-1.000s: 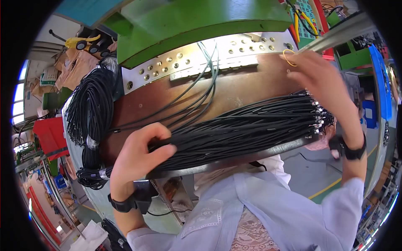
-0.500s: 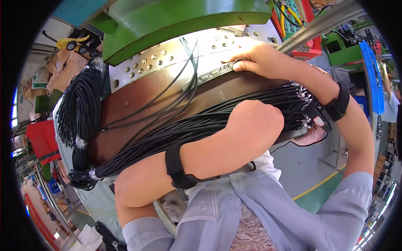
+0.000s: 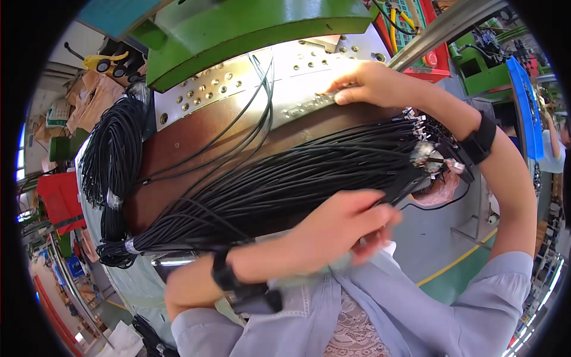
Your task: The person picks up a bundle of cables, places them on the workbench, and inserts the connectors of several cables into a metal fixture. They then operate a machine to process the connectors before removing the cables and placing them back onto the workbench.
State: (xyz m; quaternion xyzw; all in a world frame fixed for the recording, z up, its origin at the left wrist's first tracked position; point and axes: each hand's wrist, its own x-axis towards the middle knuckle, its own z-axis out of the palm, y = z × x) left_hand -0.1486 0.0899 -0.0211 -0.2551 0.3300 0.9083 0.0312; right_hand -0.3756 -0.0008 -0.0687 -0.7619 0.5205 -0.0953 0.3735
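A slim metal bar with slots [image 3: 306, 106] lies along the front edge of the perforated metal plate, under bright glare. My right hand [image 3: 372, 86] is closed on its right end, thumb in front and fingers behind. Nearer me, my left hand [image 3: 339, 223] is smeared by motion with its fingers bent; whether it holds anything cannot be made out. It is beside a thick bundle of black cables [image 3: 285, 169], whose metal connectors [image 3: 431, 154] gather at the right end. A few thin black cables [image 3: 262, 113] run from the plate toward the left.
A green machine body [image 3: 256, 44] overhangs the perforated plate [image 3: 208, 89]. A coiled black cable bundle [image 3: 113, 154] hangs at the left. A metal rail [image 3: 446, 35] slants across the upper right, near a red tray [image 3: 433, 56] with tools. A red bin [image 3: 61, 199] stands far left.
My left hand has moved down toward my body and turned, showing its bent fingers. The cable bundle's near strands and connectors have shifted. My right hand stays on the bar.
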